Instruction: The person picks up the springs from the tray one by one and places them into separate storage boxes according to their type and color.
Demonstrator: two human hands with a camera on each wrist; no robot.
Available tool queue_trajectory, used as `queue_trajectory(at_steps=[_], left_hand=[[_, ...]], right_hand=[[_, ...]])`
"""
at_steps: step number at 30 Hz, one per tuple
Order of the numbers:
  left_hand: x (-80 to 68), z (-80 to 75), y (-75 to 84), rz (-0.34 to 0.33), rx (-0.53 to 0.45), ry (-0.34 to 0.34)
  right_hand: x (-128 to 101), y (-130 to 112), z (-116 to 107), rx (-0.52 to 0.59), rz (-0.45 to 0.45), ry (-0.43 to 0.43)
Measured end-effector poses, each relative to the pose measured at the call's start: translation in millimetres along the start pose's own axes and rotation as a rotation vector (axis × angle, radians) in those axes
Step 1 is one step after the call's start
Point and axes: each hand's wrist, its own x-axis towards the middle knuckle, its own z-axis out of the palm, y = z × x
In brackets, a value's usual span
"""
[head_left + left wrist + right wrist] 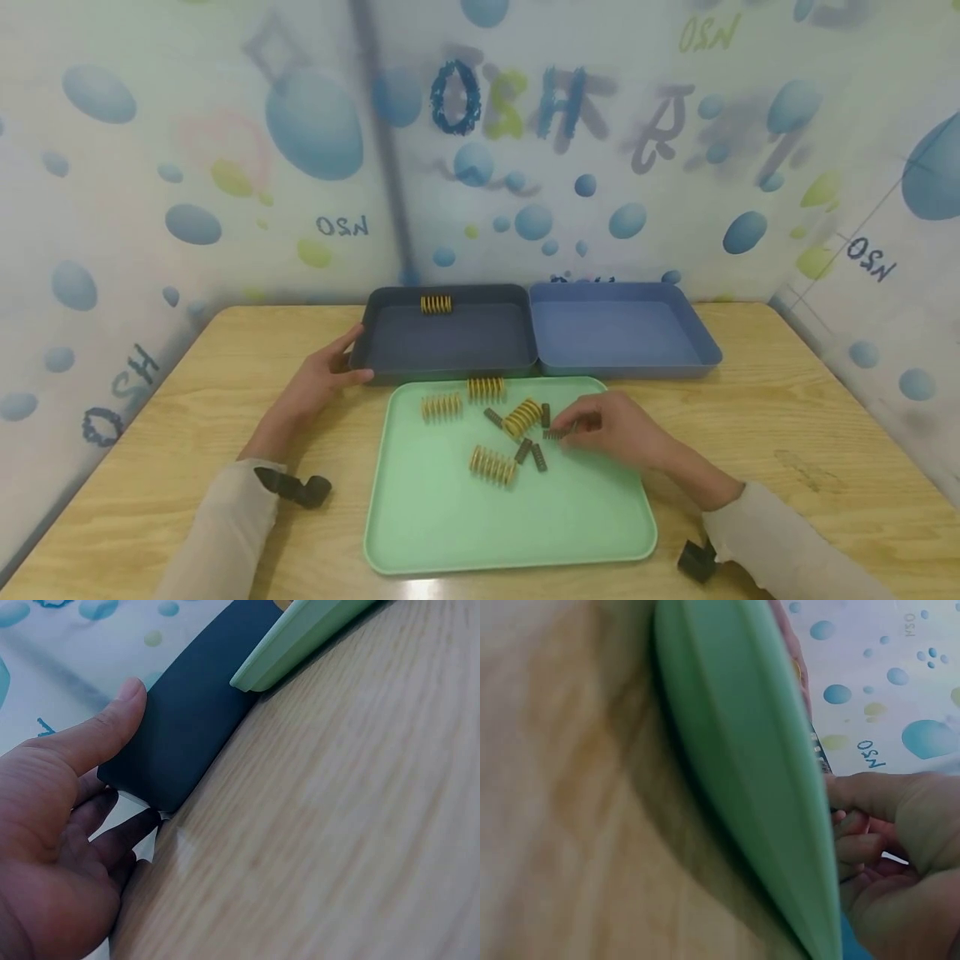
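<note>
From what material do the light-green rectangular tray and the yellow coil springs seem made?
Light-green tray: probably plastic, smooth, satin; its even colour and rounded rim suggest moulding. Yellow coil springs: likely metal wire, wound in regular turns; paint or plating, I cannot tell.

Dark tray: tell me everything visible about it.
The dark tray is a shallow, plastic-looking rectangle with rounded corners and raised walls. It lies flat, open side up, on the wooden table, left of the blue tray. One yellow spring lies inside near the far wall. The left hand touches the tray's left end.
</note>
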Motion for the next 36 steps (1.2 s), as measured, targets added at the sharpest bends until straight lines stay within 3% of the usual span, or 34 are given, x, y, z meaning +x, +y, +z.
queue_trajectory(at_steps=[13, 18, 29, 36], left_hand=[[0.0, -1.6, -2.4, -0.003, -0.004, -0.010], [-2.2, -0.9, -1.5, -0.006, 0.003, 0.001], [-1.8, 0.0, -1.7, 0.003, -0.033, -0.001], [-0.3, -0.3, -1.0, 0.011, -0.020, -0.007]], right_hand=[[1, -6, -13, -0.020, -0.013, 0.062], [3, -8, -21, 0.021, -0.019, 0.074], [10, -5, -34, 0.039, 0.058, 0.115], [14, -4, -45, 0.123, 0.124, 0.143]])
